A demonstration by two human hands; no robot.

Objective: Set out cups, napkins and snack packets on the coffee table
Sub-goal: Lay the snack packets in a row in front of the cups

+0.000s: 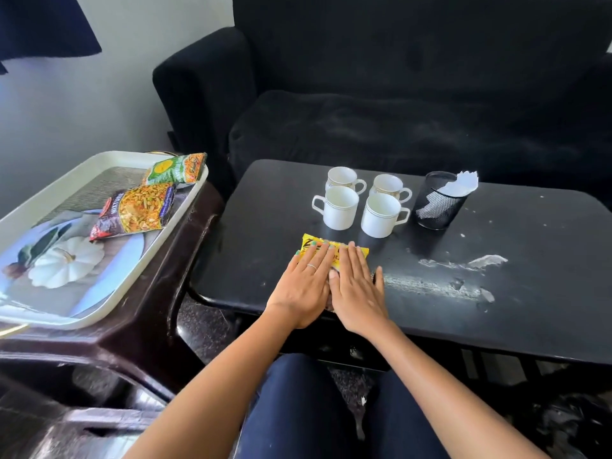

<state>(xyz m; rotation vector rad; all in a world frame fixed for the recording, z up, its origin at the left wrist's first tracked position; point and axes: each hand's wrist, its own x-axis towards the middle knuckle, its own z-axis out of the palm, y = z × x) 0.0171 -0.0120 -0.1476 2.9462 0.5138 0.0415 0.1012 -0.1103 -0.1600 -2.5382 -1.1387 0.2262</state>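
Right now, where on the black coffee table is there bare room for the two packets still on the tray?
Free: the strip left of the four white cups, out to the black coffee table edge, and the wide right half beyond the black mesh holder, though scuffed. Crowded: the near centre, where the left hand and right hand press flat on the yellow snack packet.

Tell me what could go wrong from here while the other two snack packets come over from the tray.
1. The four cups stand in a tight cluster just beyond the yellow packet that the left hand and right hand press flat; a reach past could knock one.
2. The green packet overhangs the tray rim and might slip off.
3. The napkins sit loosely in the mesh holder, which looks easy to tip.
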